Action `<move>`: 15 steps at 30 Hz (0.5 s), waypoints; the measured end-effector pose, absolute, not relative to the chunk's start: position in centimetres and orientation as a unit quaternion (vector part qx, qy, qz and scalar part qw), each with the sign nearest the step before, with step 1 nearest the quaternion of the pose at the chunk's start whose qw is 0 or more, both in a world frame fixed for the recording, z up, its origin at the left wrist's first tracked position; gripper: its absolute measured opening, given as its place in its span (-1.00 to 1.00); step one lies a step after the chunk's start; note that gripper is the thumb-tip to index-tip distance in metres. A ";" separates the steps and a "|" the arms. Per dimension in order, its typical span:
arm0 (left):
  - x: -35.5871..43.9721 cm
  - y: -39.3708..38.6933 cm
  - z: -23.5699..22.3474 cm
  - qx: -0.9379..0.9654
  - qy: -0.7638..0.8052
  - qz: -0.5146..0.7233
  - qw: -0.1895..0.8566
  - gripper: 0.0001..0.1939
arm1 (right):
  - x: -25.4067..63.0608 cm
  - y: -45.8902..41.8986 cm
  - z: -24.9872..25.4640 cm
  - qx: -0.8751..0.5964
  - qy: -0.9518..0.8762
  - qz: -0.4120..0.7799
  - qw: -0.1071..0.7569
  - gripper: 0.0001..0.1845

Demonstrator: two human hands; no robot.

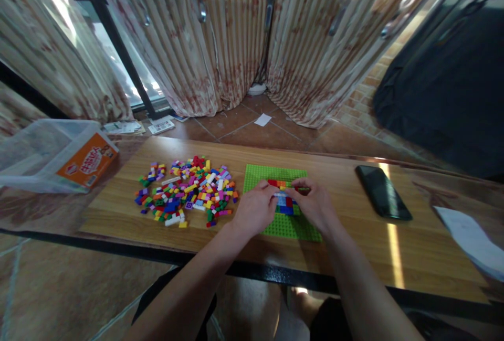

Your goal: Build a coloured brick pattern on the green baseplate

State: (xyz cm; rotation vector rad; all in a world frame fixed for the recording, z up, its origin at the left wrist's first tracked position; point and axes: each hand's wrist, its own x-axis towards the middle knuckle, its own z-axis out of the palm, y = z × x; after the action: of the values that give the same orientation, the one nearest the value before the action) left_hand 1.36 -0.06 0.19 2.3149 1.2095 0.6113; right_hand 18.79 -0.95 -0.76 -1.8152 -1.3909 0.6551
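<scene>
A green studded baseplate [293, 228] lies on the wooden table, partly covered by both hands. Toy bricks in red, orange, yellow, light blue and dark blue form a patch [286, 210] on its middle. My left hand [255, 208] reaches over the plate's left side, fingers closed at the patch. From the right comes my right hand [316, 203], its thumb and fingers bent together at the same spot. A small pale toy brick [280, 194] shows between the fingertips of both hands. The fingers hide part of the patch.
Left of the plate spreads a pile of loose toy bricks [192, 189] in many colours. A clear plastic box [43, 147] with an orange label stands at the far left. To the right lie a black phone [382, 192] and white paper [472, 238]. Curtains [232, 47] hang behind the table.
</scene>
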 end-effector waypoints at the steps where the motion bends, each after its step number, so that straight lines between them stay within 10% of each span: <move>1: 1.4 -0.1 0.2 0.840 0.440 0.221 0.227 -0.76 | 18.8 -1.0 -0.7 -0.711 -0.543 0.252 0.369 -0.65; 15: 1.4 -0.1 0.4 0.843 0.445 0.211 0.218 -0.76 | 18.7 -1.0 -0.6 -0.718 -0.544 0.248 0.358 -0.60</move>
State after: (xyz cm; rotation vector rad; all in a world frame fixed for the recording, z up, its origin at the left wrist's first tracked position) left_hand 1.43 -0.15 0.36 2.3335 1.2308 0.5832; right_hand 18.66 -0.97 -0.62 -1.8519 -1.4032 0.6388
